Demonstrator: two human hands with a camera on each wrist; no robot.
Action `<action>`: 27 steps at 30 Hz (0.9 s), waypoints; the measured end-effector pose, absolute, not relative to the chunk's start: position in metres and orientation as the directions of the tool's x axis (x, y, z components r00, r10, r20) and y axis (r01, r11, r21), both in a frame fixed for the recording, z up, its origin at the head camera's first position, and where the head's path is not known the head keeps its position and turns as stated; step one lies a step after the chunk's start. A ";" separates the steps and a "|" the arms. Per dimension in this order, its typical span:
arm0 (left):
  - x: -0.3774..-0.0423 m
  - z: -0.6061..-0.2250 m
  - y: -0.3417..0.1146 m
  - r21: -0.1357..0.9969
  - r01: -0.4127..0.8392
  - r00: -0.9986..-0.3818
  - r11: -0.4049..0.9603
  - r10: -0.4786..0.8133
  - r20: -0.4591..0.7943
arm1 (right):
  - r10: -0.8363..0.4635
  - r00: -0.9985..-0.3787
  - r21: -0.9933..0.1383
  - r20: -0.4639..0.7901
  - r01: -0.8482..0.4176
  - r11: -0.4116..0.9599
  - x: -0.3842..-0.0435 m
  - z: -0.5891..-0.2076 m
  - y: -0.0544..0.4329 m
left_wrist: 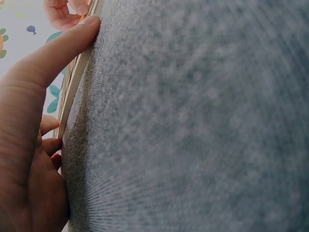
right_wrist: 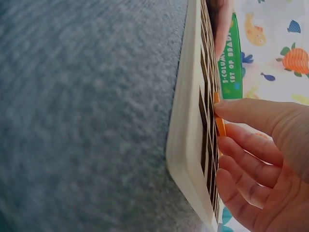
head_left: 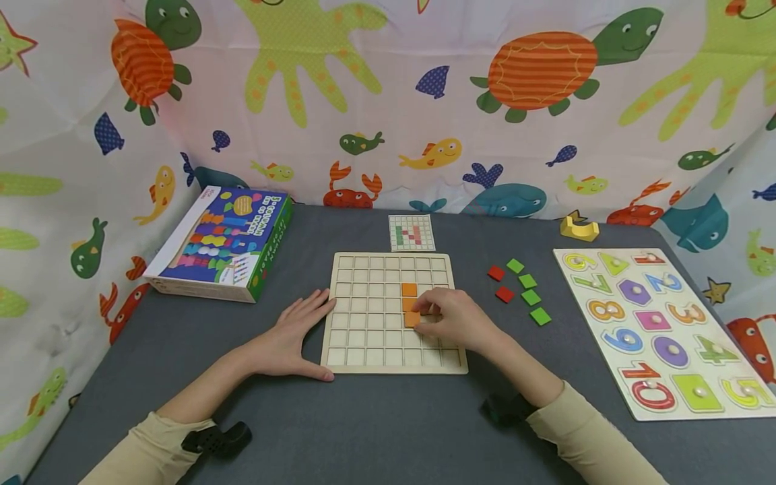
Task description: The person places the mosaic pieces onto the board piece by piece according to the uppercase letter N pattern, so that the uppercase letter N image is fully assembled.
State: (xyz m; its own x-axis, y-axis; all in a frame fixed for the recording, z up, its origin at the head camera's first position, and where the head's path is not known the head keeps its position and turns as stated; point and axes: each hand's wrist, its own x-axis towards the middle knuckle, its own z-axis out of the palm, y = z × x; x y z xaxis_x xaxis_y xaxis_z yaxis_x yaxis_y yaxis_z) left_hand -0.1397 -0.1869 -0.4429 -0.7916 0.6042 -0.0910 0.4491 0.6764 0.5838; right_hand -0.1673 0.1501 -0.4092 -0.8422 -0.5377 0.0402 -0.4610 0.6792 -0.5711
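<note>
A square wooden grid board (head_left: 364, 322) lies flat on the table. Three orange square tiles form a column right of its middle, the top orange tile (head_left: 409, 289) and two below it. My right hand (head_left: 457, 320) pinches the lowest orange tile (right_wrist: 220, 121) between thumb and index finger, at the board's surface. The other fingers are bent, and they partly hide the cells on the right. My left hand (head_left: 287, 340) rests at the board's left side, fingers and thumb spread, touching its edge. In the left wrist view the left thumb (left_wrist: 72, 46) lies along the rim.
Right of the board lie loose green tiles (head_left: 530, 298) and red tiles (head_left: 504, 294). Behind it is a small pattern card (head_left: 412, 233). A toy box (head_left: 221, 242) stands back left. A number puzzle board (head_left: 667, 330) and a yellow curved block (head_left: 579, 229) are on the right.
</note>
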 end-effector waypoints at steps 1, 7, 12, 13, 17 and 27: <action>-0.140 -0.443 -0.187 0.583 0.450 -0.791 0.677 0.604 -0.091 | -0.539 -0.841 -0.571 0.040 -0.462 0.679 -0.167 -0.410 0.149; -0.140 -0.443 -0.186 0.579 0.451 -0.791 0.679 0.605 -0.094 | -0.549 -0.834 -0.577 0.050 -0.473 0.666 -0.165 -0.411 0.149; -0.140 -0.444 -0.186 0.575 0.455 -0.790 0.680 0.606 -0.090 | -0.556 -0.824 -0.590 0.107 -0.503 0.632 -0.166 -0.412 0.154; -0.140 -0.444 -0.186 0.575 0.456 -0.790 0.679 0.607 -0.089 | -0.553 -0.824 -0.596 0.119 -0.505 0.624 -0.166 -0.412 0.157; -0.140 -0.443 -0.186 0.574 0.456 -0.790 0.680 0.606 -0.089 | -0.530 -0.833 -0.605 0.158 -0.506 0.615 -0.167 -0.410 0.171; -0.139 -0.442 -0.186 0.578 0.449 -0.794 0.681 0.601 -0.091 | -0.403 -0.910 -0.538 0.099 -0.390 0.747 -0.165 -0.404 0.229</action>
State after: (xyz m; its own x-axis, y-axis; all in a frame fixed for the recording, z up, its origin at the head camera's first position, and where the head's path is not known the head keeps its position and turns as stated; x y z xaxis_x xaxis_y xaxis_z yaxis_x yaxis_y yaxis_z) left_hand -0.1394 -0.1858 -0.4418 -0.7943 0.6007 -0.0907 0.4490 0.6810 0.5784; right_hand -0.1645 0.2293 -0.4037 -0.9097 -0.4032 0.0993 -0.3899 0.7471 -0.5383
